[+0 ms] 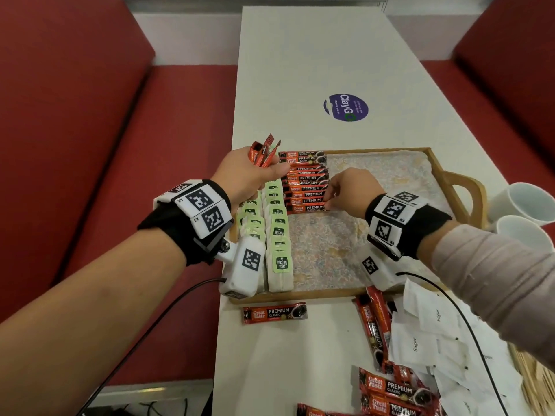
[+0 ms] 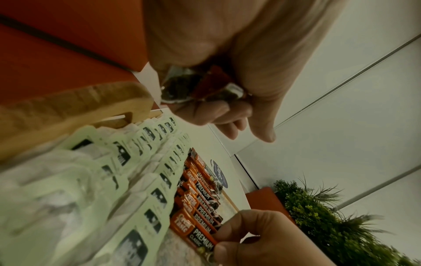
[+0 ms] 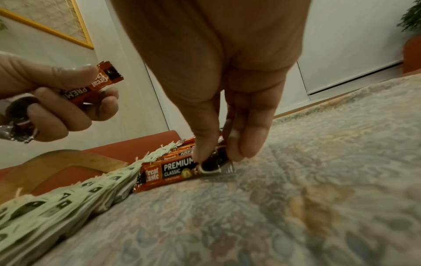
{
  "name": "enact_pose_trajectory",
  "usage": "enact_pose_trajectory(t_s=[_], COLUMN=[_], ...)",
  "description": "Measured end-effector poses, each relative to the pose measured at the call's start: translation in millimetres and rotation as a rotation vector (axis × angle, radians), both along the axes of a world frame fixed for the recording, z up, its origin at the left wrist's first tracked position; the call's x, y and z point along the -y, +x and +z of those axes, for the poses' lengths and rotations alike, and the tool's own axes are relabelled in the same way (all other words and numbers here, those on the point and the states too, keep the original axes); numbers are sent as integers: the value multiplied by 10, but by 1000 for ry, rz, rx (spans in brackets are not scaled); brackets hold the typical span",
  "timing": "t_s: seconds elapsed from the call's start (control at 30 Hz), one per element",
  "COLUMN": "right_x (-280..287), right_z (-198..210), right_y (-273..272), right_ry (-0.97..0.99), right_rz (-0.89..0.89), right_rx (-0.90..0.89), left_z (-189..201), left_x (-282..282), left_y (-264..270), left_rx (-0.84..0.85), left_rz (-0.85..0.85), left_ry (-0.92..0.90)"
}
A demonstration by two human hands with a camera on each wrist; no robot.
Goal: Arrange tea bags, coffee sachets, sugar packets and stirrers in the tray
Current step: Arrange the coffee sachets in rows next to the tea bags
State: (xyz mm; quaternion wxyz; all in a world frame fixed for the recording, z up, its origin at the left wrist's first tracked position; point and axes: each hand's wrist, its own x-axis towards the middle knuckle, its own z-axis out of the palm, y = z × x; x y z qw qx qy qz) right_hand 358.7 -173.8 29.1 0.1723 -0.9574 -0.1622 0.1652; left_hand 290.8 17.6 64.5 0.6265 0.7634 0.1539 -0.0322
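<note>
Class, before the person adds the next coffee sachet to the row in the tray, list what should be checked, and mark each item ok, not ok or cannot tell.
1. Nearest sachet lies flat on the tray lining, in line with the row: ok.
2. Right hand has let go of it: not ok, its fingers pinch the sachet's end.
3. Left hand has more sachets ready: ok, it grips a bundle.
4. Free lining in the tray nearer than the row: ok.
5. Tea bags sit clear of the row: ok, beside it.
6. Stirrers in the tray: not ok, none there.
</note>
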Motion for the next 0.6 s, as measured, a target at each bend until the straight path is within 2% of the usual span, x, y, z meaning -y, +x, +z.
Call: enact_pose_trajectory(t_s=[0.4, 0.6], right_x=[-83, -87], right_z=[-10, 46], right_y=[-22, -37], right_ry=[-14, 45], right_rz=[17, -2], right_rx=[20, 53], left_z=[45, 89], left_x=[23, 33], left_y=[-2, 10], left_rx=[-137, -247], left_rz=[24, 55], left_ry=[-130, -324])
